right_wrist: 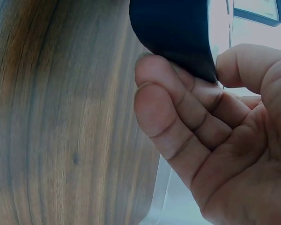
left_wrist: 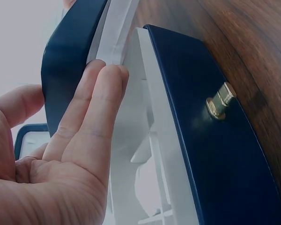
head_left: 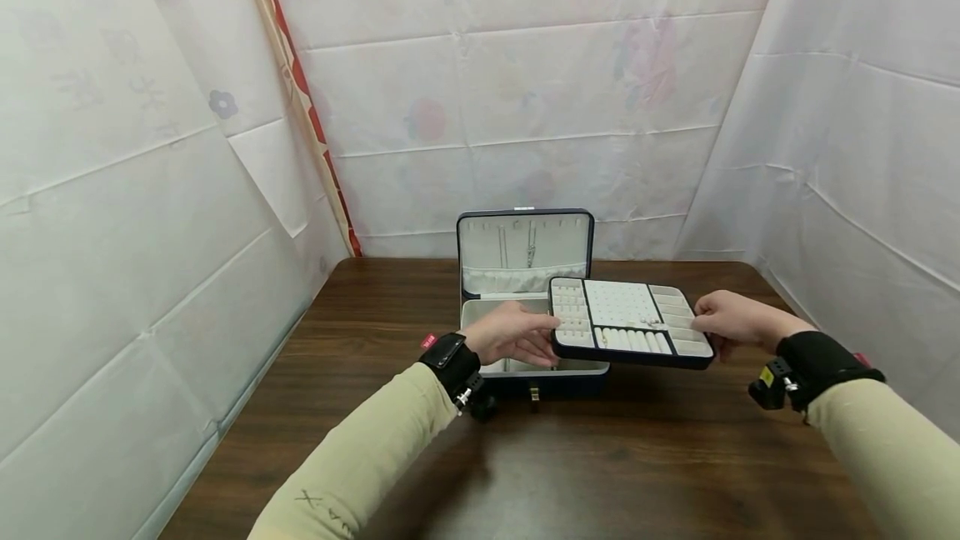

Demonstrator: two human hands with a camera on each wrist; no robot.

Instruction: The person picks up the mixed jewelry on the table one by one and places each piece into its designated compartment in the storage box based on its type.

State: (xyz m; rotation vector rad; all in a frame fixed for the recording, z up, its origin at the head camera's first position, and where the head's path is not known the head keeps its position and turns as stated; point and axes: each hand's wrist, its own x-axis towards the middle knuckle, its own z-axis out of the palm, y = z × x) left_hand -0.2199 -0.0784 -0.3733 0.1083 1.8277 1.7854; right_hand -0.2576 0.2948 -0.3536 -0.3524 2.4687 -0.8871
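Observation:
A dark navy jewelry tray [head_left: 633, 356] with white compartments, a dotted panel and ring rolls is held up, tilted, over the right part of an open jewelry box [head_left: 573, 383]. My left hand [head_left: 517, 332] grips the tray's left end, thumb on top and fingers underneath, above the box's opening. In the left wrist view those fingers [left_wrist: 100, 101] lie along the tray's pale underside. At the opposite end, my right hand [head_left: 738, 319] pinches the tray's edge, with the thumb on its rim and curled fingers [right_wrist: 157, 108] below. Small shiny jewelry pieces [head_left: 654, 322] sit in the tray.
The box's raised lid [head_left: 487, 248] stands at the back, with necklaces [head_left: 532, 244] hanging inside it. A gold clasp [head_left: 534, 394] projects from the box front. Brown wooden table [head_left: 600, 473] lies beneath, and white cloth [head_left: 555, 107] hangs behind and along both sides.

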